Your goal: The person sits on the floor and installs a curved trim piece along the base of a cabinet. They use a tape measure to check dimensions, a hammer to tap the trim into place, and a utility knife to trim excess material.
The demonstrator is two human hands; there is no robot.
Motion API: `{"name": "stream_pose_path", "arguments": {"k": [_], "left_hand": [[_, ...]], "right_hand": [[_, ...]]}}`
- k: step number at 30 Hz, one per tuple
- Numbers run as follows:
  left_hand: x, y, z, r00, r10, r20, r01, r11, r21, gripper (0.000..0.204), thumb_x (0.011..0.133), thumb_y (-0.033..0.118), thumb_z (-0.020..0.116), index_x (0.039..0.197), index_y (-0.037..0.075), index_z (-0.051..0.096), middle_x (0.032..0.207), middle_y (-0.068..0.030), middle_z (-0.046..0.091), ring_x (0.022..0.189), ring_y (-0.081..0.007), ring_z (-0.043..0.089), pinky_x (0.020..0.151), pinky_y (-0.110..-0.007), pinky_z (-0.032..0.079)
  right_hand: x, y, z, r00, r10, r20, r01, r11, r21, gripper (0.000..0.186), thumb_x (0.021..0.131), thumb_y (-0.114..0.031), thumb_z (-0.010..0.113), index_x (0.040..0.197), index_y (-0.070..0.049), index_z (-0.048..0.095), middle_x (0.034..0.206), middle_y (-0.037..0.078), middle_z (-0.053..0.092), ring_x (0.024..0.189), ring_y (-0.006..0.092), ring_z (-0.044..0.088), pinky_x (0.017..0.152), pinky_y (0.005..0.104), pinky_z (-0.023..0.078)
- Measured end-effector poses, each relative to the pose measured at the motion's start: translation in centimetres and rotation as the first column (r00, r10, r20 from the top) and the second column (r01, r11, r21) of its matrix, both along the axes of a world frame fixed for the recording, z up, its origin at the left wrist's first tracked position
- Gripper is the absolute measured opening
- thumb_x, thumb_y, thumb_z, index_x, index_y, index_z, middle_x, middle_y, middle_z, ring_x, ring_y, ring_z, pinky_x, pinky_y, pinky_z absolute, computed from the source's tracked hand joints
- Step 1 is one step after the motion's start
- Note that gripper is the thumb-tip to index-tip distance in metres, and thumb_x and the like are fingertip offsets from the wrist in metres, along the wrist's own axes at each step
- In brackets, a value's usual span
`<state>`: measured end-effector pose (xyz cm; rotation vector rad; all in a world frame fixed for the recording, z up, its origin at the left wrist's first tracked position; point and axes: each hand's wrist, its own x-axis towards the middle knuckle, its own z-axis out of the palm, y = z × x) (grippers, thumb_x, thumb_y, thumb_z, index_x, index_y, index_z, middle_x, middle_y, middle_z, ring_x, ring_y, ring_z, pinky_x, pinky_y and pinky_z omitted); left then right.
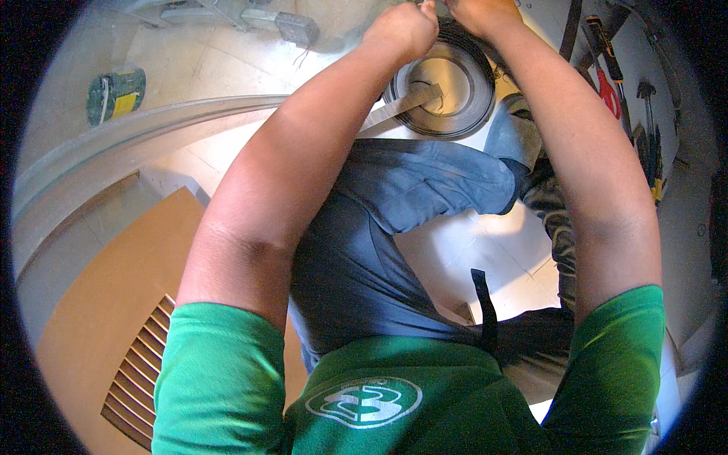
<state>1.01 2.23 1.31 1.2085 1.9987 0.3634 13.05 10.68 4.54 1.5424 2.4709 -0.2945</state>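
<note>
My left hand point(402, 30) is at the top edge above a wide coil of dark strip point(476, 80), its fingers closed on something I cannot make out. My right hand point(478, 14) is just right of it, above the coil's upper right side, its fingers cut off by the frame's edge. A flat grey-brown strip point(402, 106) lies diagonally over the coil's centre, passing behind my left forearm. My legs in blue-grey trousers point(402, 182) are folded below the coil, between my forearms.
A curved pale rail point(152, 129) crosses the left, near a green-and-yellow object point(114, 95) and a grey metal piece point(296, 30). A brown panel with slatted vent point(106, 280) lies lower left. At right are red-handled scissors point(607, 95), a black-and-orange tool point(603, 45) and a hammer-like tool point(648, 114).
</note>
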Motion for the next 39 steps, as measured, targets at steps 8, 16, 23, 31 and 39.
{"name": "stream_pose_path", "arguments": {"k": [8, 16, 23, 31, 39], "left_hand": [[0.3, 0.8, -0.4, 0.999, 0.008, 0.037, -0.007, 1.000, -0.005, 0.069, 0.106, 0.047, 0.027, 0.118, -0.008, 0.066, 0.121, -0.0350, 0.062, 0.121, -0.0482, 0.057, 0.104, -0.051, 0.045], [0.4, 1.5, -1.6, 1.000, -0.005, 0.010, 0.005, 1.000, 0.011, 0.071, 0.106, 0.048, 0.025, 0.114, -0.008, 0.068, 0.119, -0.0363, 0.062, 0.119, -0.0486, 0.058, 0.105, -0.051, 0.045], [0.4, 2.1, -2.6, 0.998, -0.039, 0.045, 0.032, 0.990, 0.138, 0.070, 0.106, 0.047, 0.026, 0.115, -0.009, 0.067, 0.118, -0.0354, 0.063, 0.119, -0.0483, 0.058, 0.104, -0.051, 0.046], [0.6, 1.1, -2.9, 0.999, -0.040, 0.001, 0.040, 0.991, 0.124, 0.071, 0.107, 0.047, 0.024, 0.108, -0.008, 0.068, 0.107, -0.0346, 0.067, 0.107, -0.0492, 0.064, 0.099, -0.053, 0.048], [0.1, 0.7, -1.7, 0.995, -0.053, -0.088, 0.067, 0.984, 0.167, 0.074, 0.107, 0.049, 0.022, 0.107, -0.009, 0.068, 0.109, -0.0356, 0.065, 0.109, -0.0499, 0.062, 0.100, -0.053, 0.047]], "right_hand": [[0.3, 0.2, -0.6, 0.996, 0.081, -0.023, -0.079, 0.995, 0.062, 0.044, 0.090, -0.041, 0.058, 0.108, -0.004, 0.074, 0.114, 0.023, 0.071, 0.105, 0.0395, 0.069, 0.091, 0.0469, 0.055], [0.1, 0.0, 0.1, 0.999, 0.052, -0.014, -0.052, 0.998, 0.022, 0.046, 0.088, -0.043, 0.060, 0.109, -0.005, 0.074, 0.116, 0.024, 0.070, 0.105, 0.0396, 0.069, 0.091, 0.0476, 0.055], [0.1, -0.3, -0.5, 0.998, 0.003, -0.056, 0.003, 0.994, 0.108, 0.048, 0.090, -0.038, 0.061, 0.115, 0.002, 0.071, 0.126, 0.025, 0.066, 0.113, 0.0398, 0.066, 0.096, 0.0467, 0.053], [0.1, 0.1, -0.3, 0.997, 0.075, -0.035, -0.072, 0.993, 0.090, 0.049, 0.090, -0.039, 0.061, 0.116, 0.001, 0.071, 0.125, 0.026, 0.066, 0.113, 0.0395, 0.066, 0.097, 0.0462, 0.053], [0.1, 0.2, 0.0, 0.999, 0.033, 0.015, -0.033, 0.999, -0.030, 0.045, 0.089, -0.034, 0.061, 0.115, 0.002, 0.071, 0.124, 0.026, 0.066, 0.113, 0.0395, 0.066, 0.097, 0.0461, 0.053]]}}
